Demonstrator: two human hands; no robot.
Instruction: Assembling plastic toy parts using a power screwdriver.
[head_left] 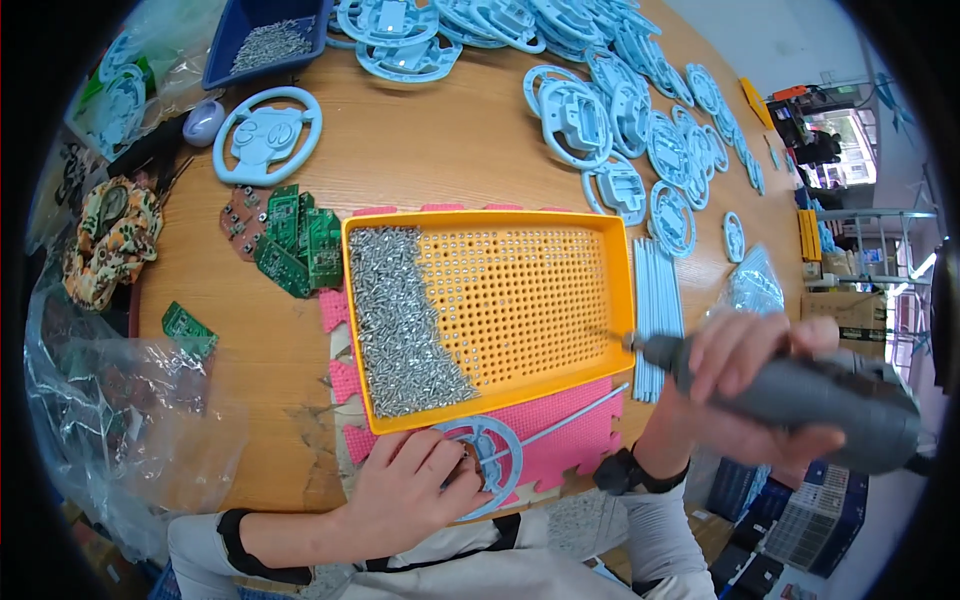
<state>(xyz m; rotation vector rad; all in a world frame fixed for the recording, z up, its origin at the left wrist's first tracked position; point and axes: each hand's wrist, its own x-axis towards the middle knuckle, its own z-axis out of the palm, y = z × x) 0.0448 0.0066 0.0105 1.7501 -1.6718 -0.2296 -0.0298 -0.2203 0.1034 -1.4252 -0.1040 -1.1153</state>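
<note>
The left hand (415, 495) curls its fingers over the pale-blue toy steering wheel (514, 452) partly beneath them and should brace it flat, while the right hand (738, 352), fingers clamped round a grey electric screwdriver (868, 422), should bring the tool square.

Bright window (853, 132) beyond the wooden table (430, 135)

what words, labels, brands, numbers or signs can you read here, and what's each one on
None can be read.
Dark boxes at lower right: pale markings, too small and blurred to read.
Power tool in the right hand: blurred, no lettering can be made out.
Green circuit boards: any marks are too small to read.
Blue wheel at the left hand: no lettering can be made out.
</note>
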